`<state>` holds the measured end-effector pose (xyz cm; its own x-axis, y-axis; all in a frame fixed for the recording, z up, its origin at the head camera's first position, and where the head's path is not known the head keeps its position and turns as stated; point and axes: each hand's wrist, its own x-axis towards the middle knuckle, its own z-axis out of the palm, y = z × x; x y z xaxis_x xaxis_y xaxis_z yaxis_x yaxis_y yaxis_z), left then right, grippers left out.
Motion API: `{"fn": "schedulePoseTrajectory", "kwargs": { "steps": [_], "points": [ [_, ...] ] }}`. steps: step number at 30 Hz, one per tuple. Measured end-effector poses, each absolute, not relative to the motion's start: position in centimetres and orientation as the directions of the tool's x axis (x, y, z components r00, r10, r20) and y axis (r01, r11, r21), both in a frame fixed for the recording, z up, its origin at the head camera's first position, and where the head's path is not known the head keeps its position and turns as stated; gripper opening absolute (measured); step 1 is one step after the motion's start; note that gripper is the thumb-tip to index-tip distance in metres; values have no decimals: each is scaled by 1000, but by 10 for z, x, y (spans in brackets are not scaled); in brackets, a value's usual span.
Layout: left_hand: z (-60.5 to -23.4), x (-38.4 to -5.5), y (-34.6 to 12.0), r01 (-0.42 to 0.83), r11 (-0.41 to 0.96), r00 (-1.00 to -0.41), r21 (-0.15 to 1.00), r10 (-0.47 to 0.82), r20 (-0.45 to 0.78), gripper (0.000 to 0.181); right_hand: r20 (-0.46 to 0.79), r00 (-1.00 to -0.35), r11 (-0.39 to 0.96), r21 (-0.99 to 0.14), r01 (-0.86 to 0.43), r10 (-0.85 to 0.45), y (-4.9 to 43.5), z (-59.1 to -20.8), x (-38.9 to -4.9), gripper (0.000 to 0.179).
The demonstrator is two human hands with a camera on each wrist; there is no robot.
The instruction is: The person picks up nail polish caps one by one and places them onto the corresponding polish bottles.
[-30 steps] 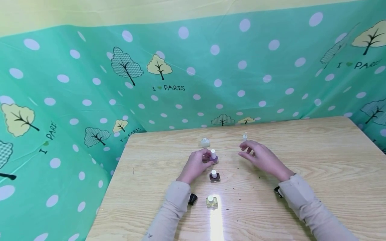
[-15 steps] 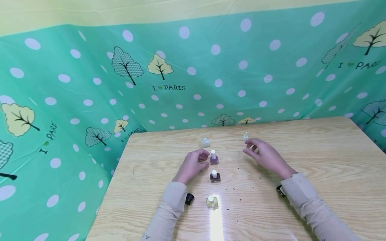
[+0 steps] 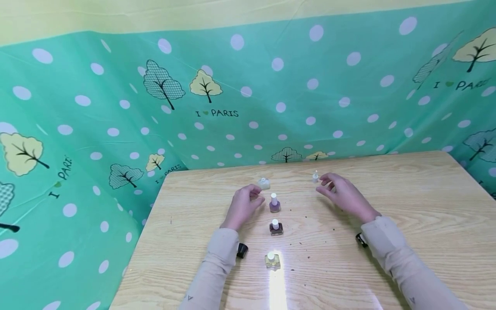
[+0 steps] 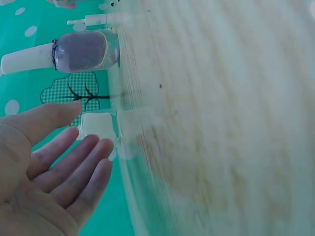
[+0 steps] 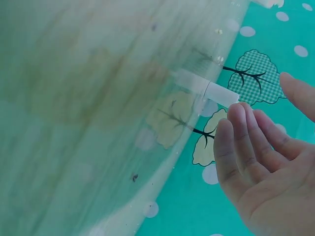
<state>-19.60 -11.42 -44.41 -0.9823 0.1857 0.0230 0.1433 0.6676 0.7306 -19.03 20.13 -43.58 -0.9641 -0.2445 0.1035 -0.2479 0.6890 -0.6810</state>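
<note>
My left hand (image 3: pixel 243 206), fingers loosely bent and holding nothing, is beside a small capless bottle of whitish nail polish (image 3: pixel 264 184). In the left wrist view its fingertips overlap that bottle's edge. Just to the right, a purple nail polish bottle (image 3: pixel 274 206) stands upright with its white cap on. My right hand (image 3: pixel 344 197) is also relaxed and holds nothing. Its fingertips are right by a white brush cap (image 3: pixel 315 178), which stands with its brush pointing up. In the right wrist view the cap (image 5: pixel 221 94) shows just beyond the fingers.
A dark nail polish bottle (image 3: pixel 276 229) and a pale yellow one (image 3: pixel 272 261), both white-capped, stand nearer the front of the wooden table (image 3: pixel 174 241). Dark specks dot the wood. A green patterned cloth (image 3: pixel 248 99) hangs behind the table.
My left hand has let go of the purple bottle and moved back and left toward the whitish one. The right hand has shifted slightly right and back, beside the brush cap.
</note>
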Motion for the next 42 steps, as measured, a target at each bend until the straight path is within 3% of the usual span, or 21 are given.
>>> {"fn": "schedulePoseTrajectory", "kwargs": {
  "steps": [16, 30, 42],
  "points": [
    [-443, -213, -114, 114, 724, -993, 680, 102, 58, 36, 12, -983, 710, -690, -140, -182, 204, -435, -214, 53],
    [-445, -223, -108, 82, 684, -994, 725, 114, 6, 47, -42, -969, 662, -737, -133, -242, 199, -442, -233, 44],
    [-452, -233, -105, 100, 660, -990, 745, 139, 9, 37, -57, -961, 649, -748, -138, -271, 196, -447, -242, 28]
  ]
}}
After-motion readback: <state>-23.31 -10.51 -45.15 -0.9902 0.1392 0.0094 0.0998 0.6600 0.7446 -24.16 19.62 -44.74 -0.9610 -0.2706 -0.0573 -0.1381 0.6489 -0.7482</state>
